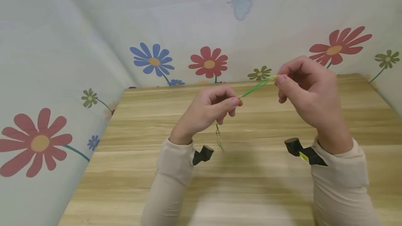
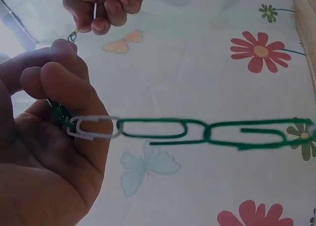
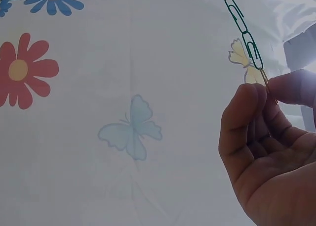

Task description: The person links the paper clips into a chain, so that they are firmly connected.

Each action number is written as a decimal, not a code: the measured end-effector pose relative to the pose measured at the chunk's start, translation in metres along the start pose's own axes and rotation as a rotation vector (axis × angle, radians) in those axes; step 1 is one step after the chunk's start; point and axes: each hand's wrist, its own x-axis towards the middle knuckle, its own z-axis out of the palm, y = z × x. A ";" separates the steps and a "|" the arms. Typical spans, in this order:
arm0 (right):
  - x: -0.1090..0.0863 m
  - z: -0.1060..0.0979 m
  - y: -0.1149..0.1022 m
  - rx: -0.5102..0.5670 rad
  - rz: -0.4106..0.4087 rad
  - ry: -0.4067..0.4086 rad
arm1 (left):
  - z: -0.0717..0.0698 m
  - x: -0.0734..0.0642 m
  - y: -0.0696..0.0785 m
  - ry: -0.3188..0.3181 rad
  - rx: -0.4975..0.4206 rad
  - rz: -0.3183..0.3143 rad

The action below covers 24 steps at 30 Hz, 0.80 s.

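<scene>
A chain of linked paper clips (image 1: 257, 87) runs taut between the two hands, above the table. At its right end, the right hand (image 1: 309, 91) pinches a yellow paper clip (image 3: 264, 79) between thumb and fingertips. Two green clips link it to another yellowish clip at the left hand (image 1: 210, 109), whose thumb and fingers pinch the chain there. More of the chain hangs below the left hand: in the left wrist view a pale clip (image 2: 94, 118) leads to green clips (image 2: 158, 120). Part of the chain is hidden inside the left palm.
Below the hands lies a wood-grain table (image 1: 132, 184). Behind it and on the left stand pale walls (image 1: 103, 16) printed with flowers and butterflies. Black wrist cameras (image 1: 203, 154) stick out from both beige sleeves.
</scene>
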 end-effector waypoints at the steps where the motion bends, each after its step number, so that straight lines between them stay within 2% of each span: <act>1: 0.001 -0.001 0.001 0.039 -0.001 0.012 | -0.001 -0.001 -0.001 -0.004 0.001 -0.001; 4: 0.003 -0.003 0.003 0.129 -0.012 0.045 | -0.002 -0.002 -0.001 -0.009 0.005 -0.011; 7: 0.004 -0.006 0.005 0.203 -0.030 0.112 | -0.003 -0.003 -0.001 -0.015 0.011 -0.024; 17: 0.009 -0.019 0.003 0.358 -0.084 0.480 | -0.004 -0.006 -0.004 -0.035 0.016 -0.058; 20: 0.010 -0.026 0.002 0.422 -0.072 0.608 | -0.004 -0.007 -0.006 -0.037 0.018 -0.068; 24: 0.009 -0.037 0.002 0.460 -0.059 0.709 | -0.004 -0.008 -0.006 -0.037 0.009 -0.082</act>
